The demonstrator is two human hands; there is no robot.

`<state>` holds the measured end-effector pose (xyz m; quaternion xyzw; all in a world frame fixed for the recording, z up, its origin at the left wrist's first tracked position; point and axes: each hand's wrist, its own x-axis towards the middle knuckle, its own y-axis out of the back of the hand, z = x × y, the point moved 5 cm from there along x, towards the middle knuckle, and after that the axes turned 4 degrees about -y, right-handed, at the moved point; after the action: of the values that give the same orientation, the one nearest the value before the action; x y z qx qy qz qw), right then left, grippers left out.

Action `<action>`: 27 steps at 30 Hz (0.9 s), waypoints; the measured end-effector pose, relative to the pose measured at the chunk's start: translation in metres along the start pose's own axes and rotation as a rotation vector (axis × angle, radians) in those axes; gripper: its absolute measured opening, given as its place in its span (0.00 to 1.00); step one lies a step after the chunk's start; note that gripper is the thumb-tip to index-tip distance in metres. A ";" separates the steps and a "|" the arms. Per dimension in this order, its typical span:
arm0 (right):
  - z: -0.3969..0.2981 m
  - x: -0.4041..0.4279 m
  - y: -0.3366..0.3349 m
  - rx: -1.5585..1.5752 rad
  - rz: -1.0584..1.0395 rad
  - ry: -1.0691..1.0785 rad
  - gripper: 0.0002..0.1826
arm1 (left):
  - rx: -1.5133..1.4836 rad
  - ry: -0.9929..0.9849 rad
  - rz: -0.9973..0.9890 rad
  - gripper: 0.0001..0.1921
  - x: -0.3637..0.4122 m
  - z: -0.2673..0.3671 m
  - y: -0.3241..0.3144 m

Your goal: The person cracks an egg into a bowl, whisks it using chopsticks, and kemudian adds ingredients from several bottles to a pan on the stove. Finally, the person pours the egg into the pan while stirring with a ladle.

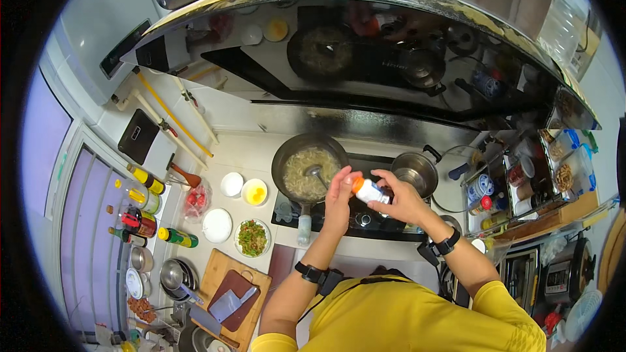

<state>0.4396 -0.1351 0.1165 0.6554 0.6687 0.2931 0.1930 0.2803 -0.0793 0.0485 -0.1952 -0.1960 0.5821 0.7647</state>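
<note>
My right hand [402, 199] is closed around a small white bottle [370, 192] with an orange cap, held tilted above the black gas stove [363, 231]. The fingers of my left hand [342, 194] are raised at the cap; whether they grip it is hard to tell. Behind and left of that hand, a wok [281, 166] on the stove holds pale strips in cloudy liquid, with a metal ladle [315, 172] resting in it. A steel pot [414, 172] stands on the right of the stove, partly behind my right hand.
Left of the stove are a plate of chopped green food [252, 238], a bowl with egg yolk [255, 192], white bowls and bottles. A cleaver [227, 304] lies on cutting boards at lower left. Spice racks [518, 195] stand at right. The range hood [362, 78] overhangs the stove.
</note>
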 end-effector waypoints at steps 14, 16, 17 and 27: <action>-0.020 -0.005 0.007 0.024 -0.111 0.151 0.48 | -0.062 0.113 -0.024 0.19 0.000 0.010 -0.004; -0.027 -0.004 0.009 -0.074 -0.096 0.286 0.46 | -0.069 0.190 -0.006 0.21 0.001 0.006 -0.005; -0.029 -0.002 0.012 -0.072 -0.098 0.287 0.46 | -0.069 0.190 -0.003 0.21 0.002 0.006 -0.005; -0.027 0.003 0.011 -0.078 -0.082 0.325 0.44 | 0.073 0.183 -0.056 0.21 0.008 0.007 -0.005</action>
<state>0.4303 -0.1364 0.1446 0.5638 0.7054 0.4127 0.1193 0.2826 -0.0718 0.0577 -0.2139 -0.1092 0.5472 0.8018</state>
